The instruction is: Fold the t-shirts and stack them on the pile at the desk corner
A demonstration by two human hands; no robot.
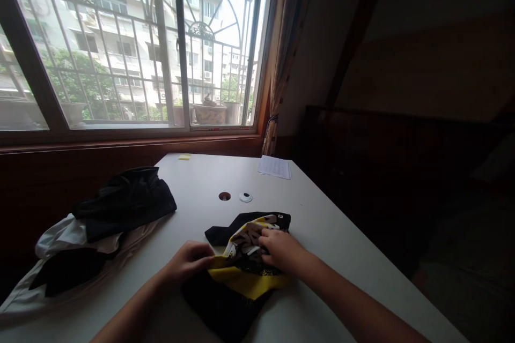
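By the window (120,48), on the white table (322,225), a black and yellow cloth (245,281) lies bunched between both hands: left hand (189,261) pinches its edge, right hand (281,249) grips a fold, both equally near

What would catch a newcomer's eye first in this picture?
A black-and-yellow patterned cloth garment lies crumpled on the white table, left hand gripping its yellow edge, right hand on top. A heap of black and white clothes sits at left, below the bright barred window.
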